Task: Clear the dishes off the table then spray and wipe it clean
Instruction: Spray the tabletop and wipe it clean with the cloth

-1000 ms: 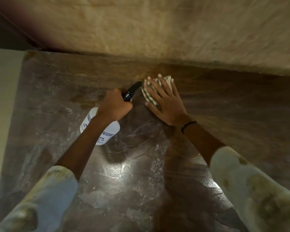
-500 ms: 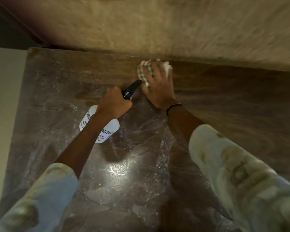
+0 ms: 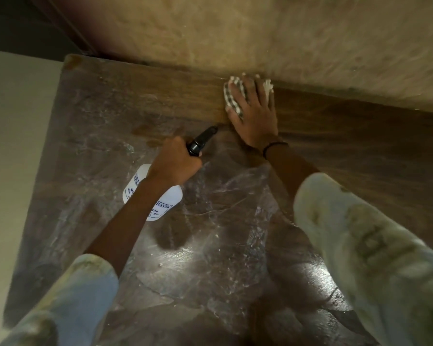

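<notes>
Cloth (image 3: 231, 97), checked in white and dark squares and crumpled, lies at the far edge of the table (image 3: 360, 136), against the wall (image 3: 260, 41). We see the right hand (image 3: 256, 118) flat on it, fingers straight. The left hand (image 3: 174, 162) clenches the neck of a white spray bottle (image 3: 166, 204) with blue print and a black nozzle. The brown table shines with wet streaks.
</notes>
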`<state>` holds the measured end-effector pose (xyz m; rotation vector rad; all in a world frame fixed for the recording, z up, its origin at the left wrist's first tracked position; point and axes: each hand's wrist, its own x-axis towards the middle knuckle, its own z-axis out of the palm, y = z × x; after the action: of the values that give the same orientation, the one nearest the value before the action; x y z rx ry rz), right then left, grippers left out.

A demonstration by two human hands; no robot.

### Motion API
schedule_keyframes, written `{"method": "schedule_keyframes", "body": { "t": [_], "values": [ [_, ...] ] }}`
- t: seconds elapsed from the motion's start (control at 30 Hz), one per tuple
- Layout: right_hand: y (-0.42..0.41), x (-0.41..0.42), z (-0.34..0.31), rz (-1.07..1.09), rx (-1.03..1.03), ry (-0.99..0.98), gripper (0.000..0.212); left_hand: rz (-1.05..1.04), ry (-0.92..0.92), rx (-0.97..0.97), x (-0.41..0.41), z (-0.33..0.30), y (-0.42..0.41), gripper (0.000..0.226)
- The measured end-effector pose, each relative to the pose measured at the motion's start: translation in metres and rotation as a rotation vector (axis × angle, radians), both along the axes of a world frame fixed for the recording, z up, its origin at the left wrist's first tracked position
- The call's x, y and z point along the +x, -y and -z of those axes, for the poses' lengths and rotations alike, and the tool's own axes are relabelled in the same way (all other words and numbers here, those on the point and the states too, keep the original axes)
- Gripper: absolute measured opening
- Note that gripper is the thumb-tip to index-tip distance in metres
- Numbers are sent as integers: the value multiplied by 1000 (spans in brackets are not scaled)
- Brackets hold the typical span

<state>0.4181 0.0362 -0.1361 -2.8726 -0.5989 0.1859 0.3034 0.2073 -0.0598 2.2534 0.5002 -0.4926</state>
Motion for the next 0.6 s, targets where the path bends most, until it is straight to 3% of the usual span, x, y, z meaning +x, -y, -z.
{"method": "schedule_keyframes", "body": {
  "t": [0.13, 0.27, 0.43, 0.6],
  "values": [
    [-38, -17, 4, -179, 19, 16, 55, 9, -10, -12, -14, 2, -8, 13],
    [12, -43, 4, -466, -5, 46, 55, 48, -60, -25, -31, 4, -3, 12],
    [81, -40, -3, -185, 40, -7, 56, 199, -177, -66, -59, 3, 33, 17],
    [86, -44, -4, -166, 31, -37, 57, 290, -265, -29, -90, 6, 67, 8]
  ]
}}
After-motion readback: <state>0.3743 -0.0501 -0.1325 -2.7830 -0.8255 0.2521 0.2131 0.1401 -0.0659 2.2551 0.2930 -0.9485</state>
